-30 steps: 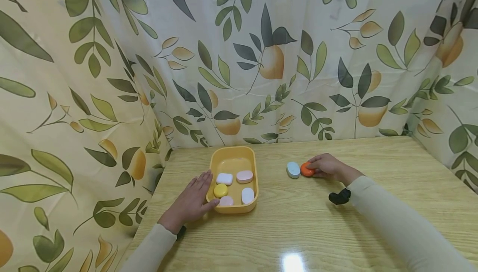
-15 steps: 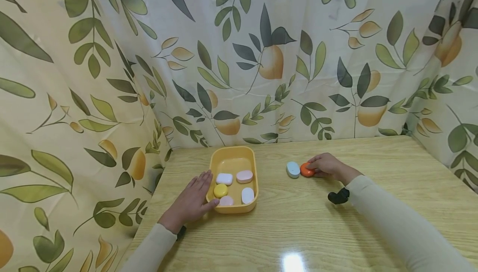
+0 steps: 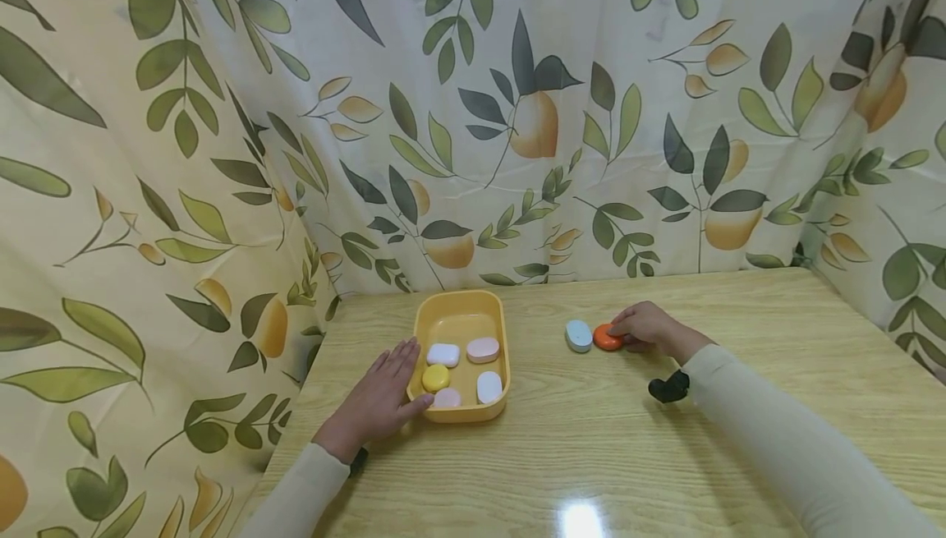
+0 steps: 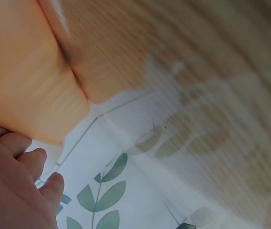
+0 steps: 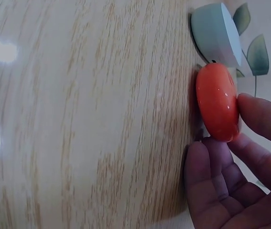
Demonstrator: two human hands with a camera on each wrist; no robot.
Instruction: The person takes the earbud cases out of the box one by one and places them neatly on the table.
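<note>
An orange round bar of soap [image 3: 608, 337] lies on the table, and the fingers of my right hand [image 3: 649, 326] curl around its right side. In the right wrist view, one fingertip [image 5: 245, 102] is on the upper face of the soap and others are at its edge. A light-blue oval soap [image 3: 579, 336] sits right beside it. My left hand [image 3: 383, 390] rests flat along the left wall of a yellow tray [image 3: 464, 300], its thumb at the near corner. Inside lie a yellow round soap [image 3: 435, 378] and several white and pale-pink soaps [image 3: 484, 350].
The pale wooden table [image 3: 547, 456] extends in front of both hands. A leaf-and-fruit printed curtain [image 3: 473, 152] hangs behind the table and along its left and right sides. A black wrist strap piece [image 3: 668, 388] projects below the right wrist.
The head view has shifted slightly. Both hands, the soaps and the tray keep their places, with the right fingers still at the orange soap.
</note>
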